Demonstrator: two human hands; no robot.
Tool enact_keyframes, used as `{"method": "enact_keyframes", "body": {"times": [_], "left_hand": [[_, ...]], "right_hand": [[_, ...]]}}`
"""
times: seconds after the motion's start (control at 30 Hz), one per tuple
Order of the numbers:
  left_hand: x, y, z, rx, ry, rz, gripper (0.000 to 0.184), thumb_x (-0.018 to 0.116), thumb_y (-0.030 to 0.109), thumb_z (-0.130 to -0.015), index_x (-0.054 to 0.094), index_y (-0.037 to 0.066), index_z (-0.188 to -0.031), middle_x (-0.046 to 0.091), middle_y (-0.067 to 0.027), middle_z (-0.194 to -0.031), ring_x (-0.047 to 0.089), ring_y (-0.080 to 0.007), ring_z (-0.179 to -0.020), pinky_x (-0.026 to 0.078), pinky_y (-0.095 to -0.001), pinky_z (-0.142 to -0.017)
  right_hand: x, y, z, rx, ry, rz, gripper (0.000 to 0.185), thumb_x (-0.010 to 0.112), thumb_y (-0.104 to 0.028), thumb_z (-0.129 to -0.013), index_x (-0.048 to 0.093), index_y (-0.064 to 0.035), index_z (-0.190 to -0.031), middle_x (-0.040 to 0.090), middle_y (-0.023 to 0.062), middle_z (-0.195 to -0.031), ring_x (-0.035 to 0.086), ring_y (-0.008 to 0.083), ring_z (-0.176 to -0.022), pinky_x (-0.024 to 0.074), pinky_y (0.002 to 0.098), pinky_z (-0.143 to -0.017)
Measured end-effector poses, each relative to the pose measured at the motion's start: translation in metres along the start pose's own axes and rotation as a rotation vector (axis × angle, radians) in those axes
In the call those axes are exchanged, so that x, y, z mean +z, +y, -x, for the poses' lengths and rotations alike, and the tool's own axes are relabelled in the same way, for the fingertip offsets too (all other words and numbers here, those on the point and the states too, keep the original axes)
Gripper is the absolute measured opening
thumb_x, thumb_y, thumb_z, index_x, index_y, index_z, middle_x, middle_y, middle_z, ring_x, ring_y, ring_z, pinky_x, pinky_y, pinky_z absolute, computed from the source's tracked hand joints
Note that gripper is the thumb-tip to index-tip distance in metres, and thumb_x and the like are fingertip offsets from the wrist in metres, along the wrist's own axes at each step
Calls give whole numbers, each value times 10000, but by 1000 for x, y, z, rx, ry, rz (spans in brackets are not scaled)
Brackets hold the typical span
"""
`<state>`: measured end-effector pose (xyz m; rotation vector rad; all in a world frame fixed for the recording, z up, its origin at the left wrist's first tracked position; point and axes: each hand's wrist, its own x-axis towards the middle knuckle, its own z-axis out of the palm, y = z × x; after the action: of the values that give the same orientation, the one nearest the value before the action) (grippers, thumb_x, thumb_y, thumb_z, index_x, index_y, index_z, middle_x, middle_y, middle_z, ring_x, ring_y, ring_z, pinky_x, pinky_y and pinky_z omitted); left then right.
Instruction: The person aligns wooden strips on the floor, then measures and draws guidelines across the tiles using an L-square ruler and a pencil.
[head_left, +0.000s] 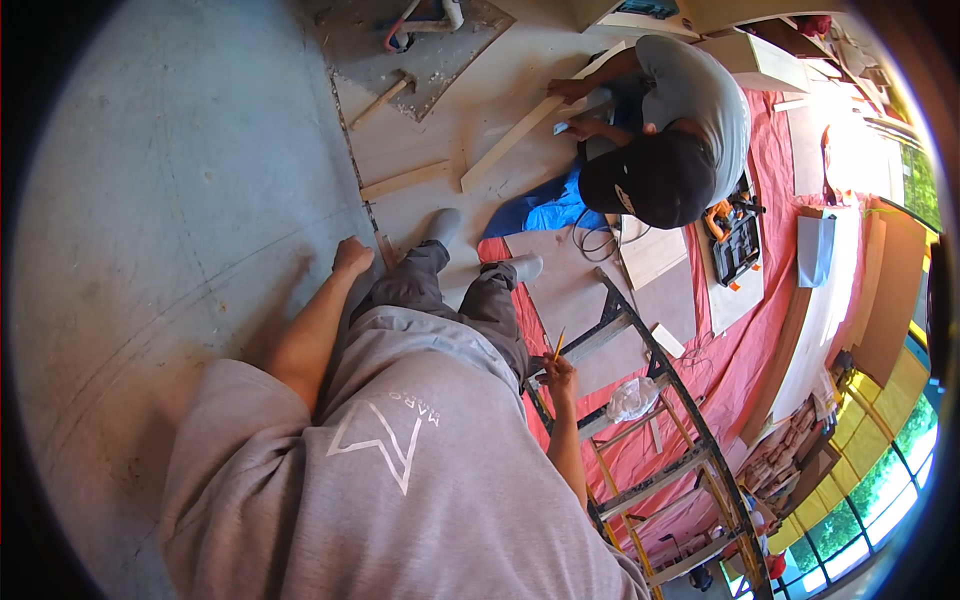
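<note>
My left hand [352,256] is beside the grey wall, fingers curled; whether anything is inside them is hidden. A short wood strip [386,252] lies just past it by the foot of the wall. In my right hand [560,376] a thin yellow pencil [559,342] points upward between the fingers. That hand is next to a black and yellow stepladder [612,330], and I cannot tell whether they touch. A clear plastic bag [633,399] rests on the ladder.
A co-worker in a dark cap [650,180] bends over a long wooden board [510,145], holding it. A hammer [383,102] and another board [405,181] lie near the wall. Pink sheeting [715,385] covers the floor, with an open tool case [735,235] on the right.
</note>
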<state>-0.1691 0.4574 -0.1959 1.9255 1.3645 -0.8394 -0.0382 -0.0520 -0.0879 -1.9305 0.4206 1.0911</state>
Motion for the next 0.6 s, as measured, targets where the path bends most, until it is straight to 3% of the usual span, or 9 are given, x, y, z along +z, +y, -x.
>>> {"method": "enact_keyframes", "body": {"times": [0.4, 0.5, 0.6], "left_hand": [[24, -19, -5, 114, 33, -30, 378, 589, 250, -815, 638, -29, -1066, 627, -271, -1117, 601, -405, -1072, 491, -456, -929], [14, -9, 8, 37, -24, -42, 394, 588, 259, -820, 628, -43, -1070, 621, -276, -1127, 597, -407, -1076, 488, -454, -934], [22, -6, 21, 16, 49, 12, 428, 601, 284, -824, 624, -54, -1085, 617, -277, -1141, 589, -398, -1094, 476, -444, -952]], "right_hand": [[-17, 7, -14, -47, 79, -11, 270, 571, -211, -958, 604, -10, -1136, 703, 65, -863, 650, 136, -568, 514, 235, -506], [-27, 6, -19, -54, 77, -6, 270, 577, -220, -958, 607, -8, -1122, 704, 69, -862, 652, 139, -571, 513, 243, -507], [-38, 7, -33, -95, 2, 75, 269, 574, -233, -960, 613, -18, -1116, 703, 70, -849, 655, 144, -578, 511, 249, -513]]}}
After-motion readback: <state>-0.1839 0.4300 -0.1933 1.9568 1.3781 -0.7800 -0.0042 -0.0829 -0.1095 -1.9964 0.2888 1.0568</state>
